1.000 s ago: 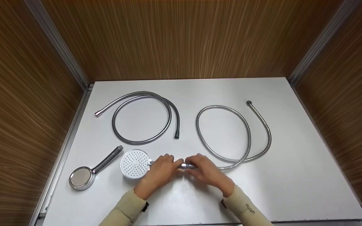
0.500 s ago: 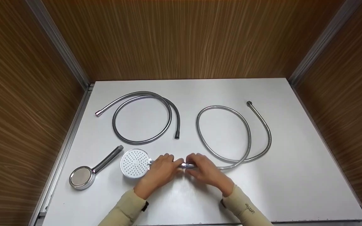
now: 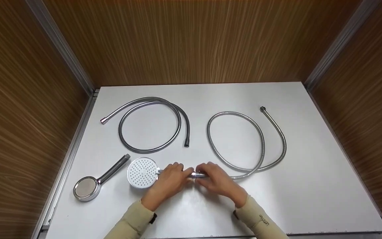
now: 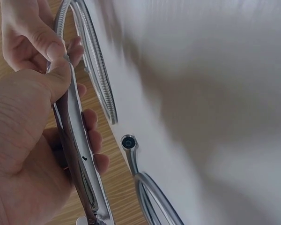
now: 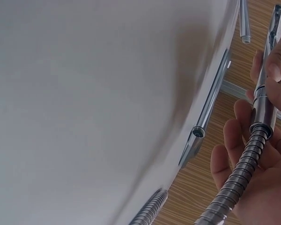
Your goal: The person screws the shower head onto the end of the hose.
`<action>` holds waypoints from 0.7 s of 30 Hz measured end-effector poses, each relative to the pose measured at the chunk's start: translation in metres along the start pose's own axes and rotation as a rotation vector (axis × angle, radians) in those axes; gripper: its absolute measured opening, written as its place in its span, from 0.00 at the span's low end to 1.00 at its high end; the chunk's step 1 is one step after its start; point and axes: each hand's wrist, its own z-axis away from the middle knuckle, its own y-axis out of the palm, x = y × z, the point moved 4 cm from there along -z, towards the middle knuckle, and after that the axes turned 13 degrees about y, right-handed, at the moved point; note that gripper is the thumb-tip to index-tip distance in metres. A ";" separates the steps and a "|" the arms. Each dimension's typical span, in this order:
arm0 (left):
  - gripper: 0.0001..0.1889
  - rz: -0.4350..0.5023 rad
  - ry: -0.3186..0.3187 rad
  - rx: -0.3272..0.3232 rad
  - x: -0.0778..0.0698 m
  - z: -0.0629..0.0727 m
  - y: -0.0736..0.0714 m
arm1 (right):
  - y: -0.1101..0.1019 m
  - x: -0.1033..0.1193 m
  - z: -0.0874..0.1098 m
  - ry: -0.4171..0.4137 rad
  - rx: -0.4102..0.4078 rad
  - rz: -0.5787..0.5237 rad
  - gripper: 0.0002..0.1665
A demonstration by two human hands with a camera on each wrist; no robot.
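My left hand grips the chrome handle of a shower head whose round white spray face points up. At the handle's end, my right hand pinches the metal end fitting of a ribbed shower hose. Fitting and handle stand in line and touch in the right wrist view; how far they are screwed together is hidden. From my right hand the hose runs into a loop on the table, and its other end nut lies at the far right.
A second hand shower with a grey face lies to the left, its handle slanting away. Behind it a darker, smoother hose lies coiled. The white table is bounded by wood-grain panels at the back and sides.
The right hand's fingers shift very slightly around the hose fitting. Both hands, the shower head and the hoses otherwise keep their places.
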 end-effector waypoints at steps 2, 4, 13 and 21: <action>0.14 -0.002 -0.002 0.001 0.000 0.000 0.000 | 0.001 0.000 0.000 0.008 0.006 -0.008 0.17; 0.14 -0.004 -0.002 0.001 -0.001 0.000 0.000 | 0.001 -0.001 0.001 0.007 0.004 -0.012 0.17; 0.14 -0.009 0.000 -0.004 -0.001 0.000 -0.001 | -0.001 -0.001 0.001 -0.026 -0.039 -0.017 0.12; 0.14 0.003 -0.003 -0.004 -0.001 -0.001 0.000 | 0.000 -0.002 0.003 -0.029 -0.028 -0.018 0.14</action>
